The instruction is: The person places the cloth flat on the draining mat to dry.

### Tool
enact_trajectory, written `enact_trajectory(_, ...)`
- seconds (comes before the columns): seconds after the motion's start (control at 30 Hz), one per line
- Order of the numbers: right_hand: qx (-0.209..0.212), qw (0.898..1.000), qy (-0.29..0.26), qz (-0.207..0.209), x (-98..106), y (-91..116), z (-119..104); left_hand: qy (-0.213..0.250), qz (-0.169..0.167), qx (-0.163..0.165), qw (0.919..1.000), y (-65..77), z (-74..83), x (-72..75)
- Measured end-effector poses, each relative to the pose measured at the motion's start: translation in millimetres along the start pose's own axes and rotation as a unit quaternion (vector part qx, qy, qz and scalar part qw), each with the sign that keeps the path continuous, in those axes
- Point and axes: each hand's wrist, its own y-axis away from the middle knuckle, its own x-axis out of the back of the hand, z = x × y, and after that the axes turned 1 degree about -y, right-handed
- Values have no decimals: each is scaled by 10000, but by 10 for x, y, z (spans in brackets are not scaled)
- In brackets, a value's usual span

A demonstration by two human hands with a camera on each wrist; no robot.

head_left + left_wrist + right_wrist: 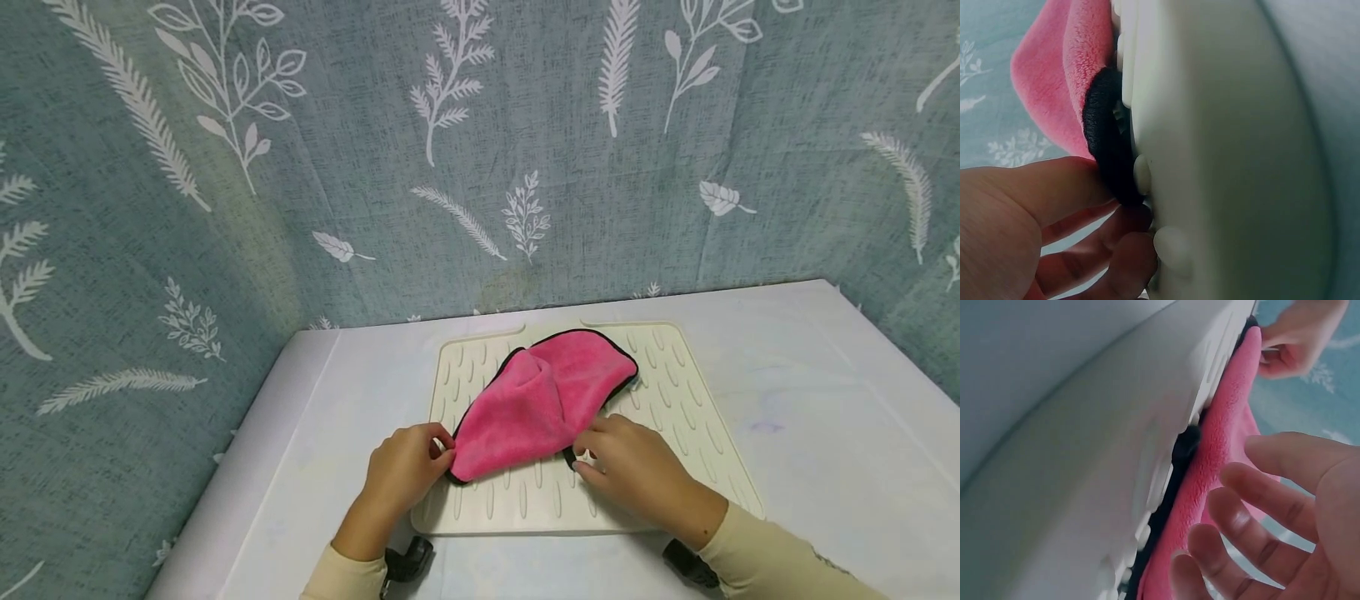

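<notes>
A pink plush cloth (517,400) with black edging lies folded and rumpled on a cream ribbed mat (510,512). At the cloth's near left corner, my left hand (408,467) pinches the black edging (1107,125) between thumb and fingers, low against the mat's raised ribs. My right hand (633,467) is by the cloth's near right edge, beside a bit of black edging that sticks out. In the right wrist view, the fingers (1241,519) of that hand are relaxed and spread alongside the pink fabric, with nothing gripped.
The mat lies on a white table (810,417). Behind and to the left hangs a blue-green curtain (337,167) with white leaf prints. Black wrist devices show under both wrists, the left one (408,560) close to the mat's front edge.
</notes>
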Motion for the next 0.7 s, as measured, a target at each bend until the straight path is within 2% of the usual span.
enact_trajectory(0.23, -405, 9987, -126, -298, -38, -55, -49, 21, 16, 2, 10000, -6, -12, 13)
enact_trajectory(0.4, -461, 9977, -174, -459, -35, -63, -37, 50, 6, 6, 10000, -3, -18, 14)
enact_trajectory(0.53, -359, 9979, -195, -502, -38, -58, -15, 55, 29, -17, 10000, -7, -15, 8)
enact_trajectory(0.7, 161, 9980, -204, -576, -46, -55, 13, 75, 2, -14, 10000, -3, -10, -6)
